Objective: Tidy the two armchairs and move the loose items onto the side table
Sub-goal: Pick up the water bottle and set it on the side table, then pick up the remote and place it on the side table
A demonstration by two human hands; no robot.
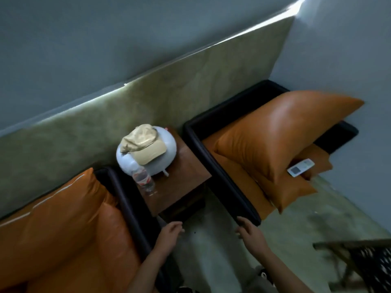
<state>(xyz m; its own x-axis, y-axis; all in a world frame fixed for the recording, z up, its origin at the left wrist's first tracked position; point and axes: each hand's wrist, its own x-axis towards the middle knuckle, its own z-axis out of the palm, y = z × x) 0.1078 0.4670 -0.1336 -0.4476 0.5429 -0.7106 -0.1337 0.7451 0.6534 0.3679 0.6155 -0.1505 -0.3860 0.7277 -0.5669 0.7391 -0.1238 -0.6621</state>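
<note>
With left hand (170, 231) and right hand (249, 230) loose and empty, the remote (300, 167) lay slantwise on the chair (239, 182) beyond the right hand.

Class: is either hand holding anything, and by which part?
Nothing is held. The left hand and right hand are both empty, fingers relaxed; the right one is beside an armrest.
</note>
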